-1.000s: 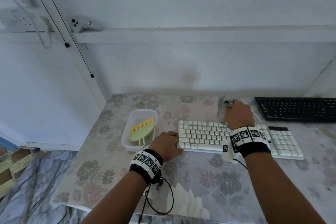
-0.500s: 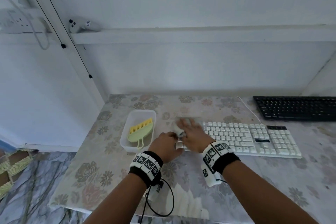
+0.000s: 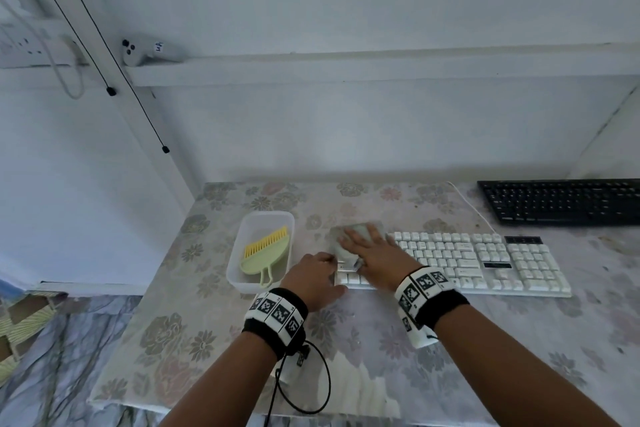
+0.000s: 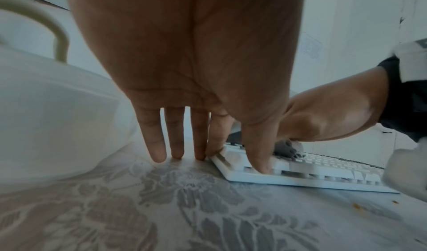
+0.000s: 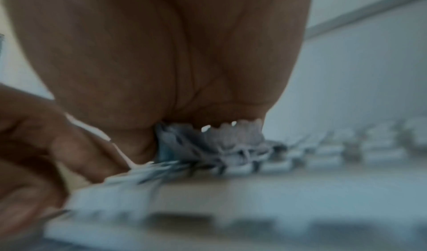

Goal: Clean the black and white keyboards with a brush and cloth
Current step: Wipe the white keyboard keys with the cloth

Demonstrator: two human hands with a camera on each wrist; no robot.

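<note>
The white keyboard (image 3: pixel 485 263) lies across the middle of the flowered table. My right hand (image 3: pixel 360 246) lies flat with spread fingers on a grey cloth (image 3: pixel 360 230), pressing it onto the keyboard's left end. In the right wrist view the cloth (image 5: pixel 219 141) is bunched under the palm and the picture is blurred. My left hand (image 3: pixel 322 267) steadies the keyboard's left corner (image 4: pixel 221 156), fingers straight, thumb on the front keys. A green brush with yellow bristles (image 3: pixel 266 250) lies in a white tub. The black keyboard (image 3: pixel 561 201) sits at the back right.
The white tub (image 3: pixel 239 282) stands just left of my left hand. A white cable (image 3: pixel 471 204) runs from the white keyboard toward the back wall. The table's front edge is near my forearms; a wall shelf runs above.
My right hand has swept the cloth from the keyboard's upper middle to its left end, then a little toward the far edge. The left hand has stayed at the corner.
</note>
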